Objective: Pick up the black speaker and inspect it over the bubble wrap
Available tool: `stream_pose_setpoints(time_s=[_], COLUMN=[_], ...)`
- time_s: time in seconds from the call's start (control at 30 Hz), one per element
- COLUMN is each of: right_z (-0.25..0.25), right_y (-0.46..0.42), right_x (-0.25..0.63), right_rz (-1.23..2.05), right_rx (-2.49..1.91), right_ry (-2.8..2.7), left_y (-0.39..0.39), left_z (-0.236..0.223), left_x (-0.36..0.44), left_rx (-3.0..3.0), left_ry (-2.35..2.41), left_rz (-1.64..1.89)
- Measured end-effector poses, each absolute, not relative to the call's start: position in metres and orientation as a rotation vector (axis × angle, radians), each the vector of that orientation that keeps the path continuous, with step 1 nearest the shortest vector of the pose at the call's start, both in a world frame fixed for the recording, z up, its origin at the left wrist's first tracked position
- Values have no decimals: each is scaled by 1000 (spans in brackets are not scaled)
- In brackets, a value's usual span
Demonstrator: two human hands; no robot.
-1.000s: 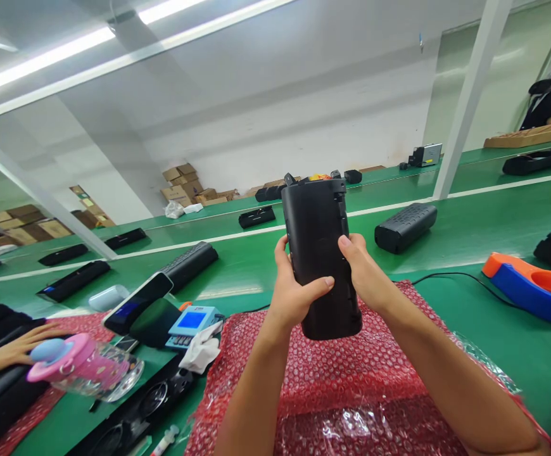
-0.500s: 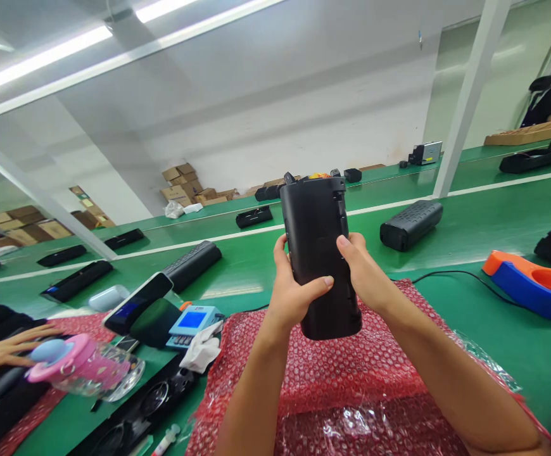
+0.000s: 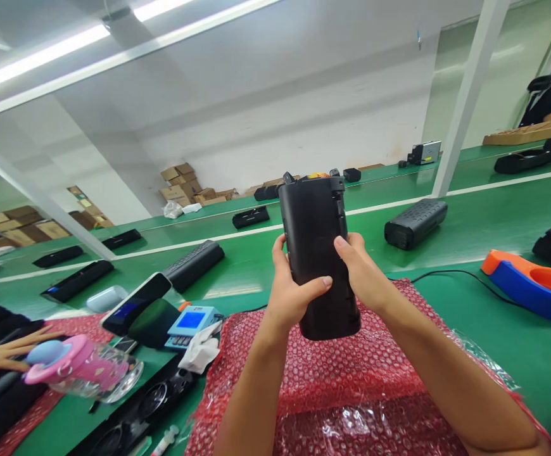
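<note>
A black plastic speaker housing [image 3: 311,247] is held up in front of me, nearly upright and leaning slightly. Its smooth side faces me, and clips or slots run down its right edge. My left hand [image 3: 292,288] grips it from the lower left, thumb across the face. On the right edge, my right hand [image 3: 361,269] is closed around it with the thumb resting near the front. Fingers of both hands are partly hidden behind the housing. Something orange-yellow shows at its top edge. Below lies red bubble wrap [image 3: 342,373], apart from the housing.
To the left are a pink-lidded bottle [image 3: 90,367], a phone [image 3: 137,304], a light-blue device [image 3: 192,323] and a long black panel with round openings [image 3: 147,405]. A co-worker's hand [image 3: 9,351] is at far left. An orange-blue ring-shaped object [image 3: 532,288] lies right. Several black housings sit on the green line.
Both hands keep the same hold on the housing, with barely any shift. On the green line, the grey-black housing at right has moved slightly right, and others have shifted a little.
</note>
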State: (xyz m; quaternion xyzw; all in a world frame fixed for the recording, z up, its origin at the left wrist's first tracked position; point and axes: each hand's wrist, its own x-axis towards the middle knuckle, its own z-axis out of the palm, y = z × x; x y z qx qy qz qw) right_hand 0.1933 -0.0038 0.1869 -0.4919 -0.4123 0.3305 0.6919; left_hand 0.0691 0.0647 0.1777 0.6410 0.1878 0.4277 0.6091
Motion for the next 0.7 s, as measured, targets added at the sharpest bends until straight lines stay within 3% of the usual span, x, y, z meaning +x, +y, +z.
stream_pose_setpoints(time_s=[0.5,0.7], right_z=[184,187], right_y=[-10,-14], right_x=[197,197], right_rz=[703,274], right_rx=[-1110,-1243], right_ry=[-982,-1102], left_y=[67,61], left_z=[178,180], left_x=[64,66], left_rx=[1581,1609], left_ry=[349,329], left_rz=[905,878])
